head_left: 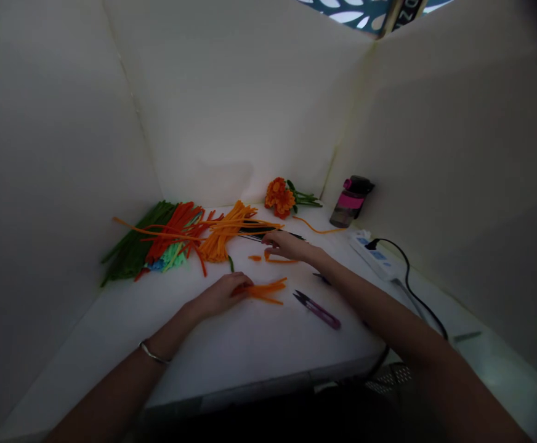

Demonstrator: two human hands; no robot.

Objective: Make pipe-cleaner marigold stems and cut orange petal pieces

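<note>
- My left grip [231, 291] was closed round a bunch of orange fuzzy sticks [268, 290] at the near side of the counter [231, 351], their loose ends fanned out to the right.
- My right grip [287, 245] was lowered beside the bent orange stick [281, 261] and the tips of the orange pile [225, 240]; whether it pinched anything, I could not make out.
- Holding the bunch well, I judged, meant a firm but light squeeze, since hard pressure might flatten the fuzz.
- With strands crossing over the pile, lifting one by its tip seemed safer than tugging from the middle, which could drag others along.
- The purple snips [317, 309] lay just right of the bunch, blades pointing towards it, so keeping fingers clear of the points seemed wise.
- On a dark strip [409, 13] at the top edge I saw pale letters, perhaps a D and a Z, tilted and cut off; the word was unreadable.
- On the bottle [350, 203] with its pink band I could read no brand.
</note>
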